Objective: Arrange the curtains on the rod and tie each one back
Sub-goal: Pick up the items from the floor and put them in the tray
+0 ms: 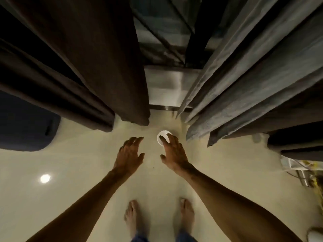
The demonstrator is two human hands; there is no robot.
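Curtains: brown panel (97,67) left, grey panel (244,84) right, hanging parted with a gap at the window. Our left hand (130,154) and right hand (174,151) are spread, empty, reaching in, likely to gather 1 panel.

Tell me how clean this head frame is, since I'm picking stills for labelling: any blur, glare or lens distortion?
Head view: dim, warm light. Left hand and right hand are softly motion-blurred. Wide-angle distortion fans the brown curtain and grey curtain outward. One bright glare spot reflects on the glossy floor. The white round object looks overexposed.
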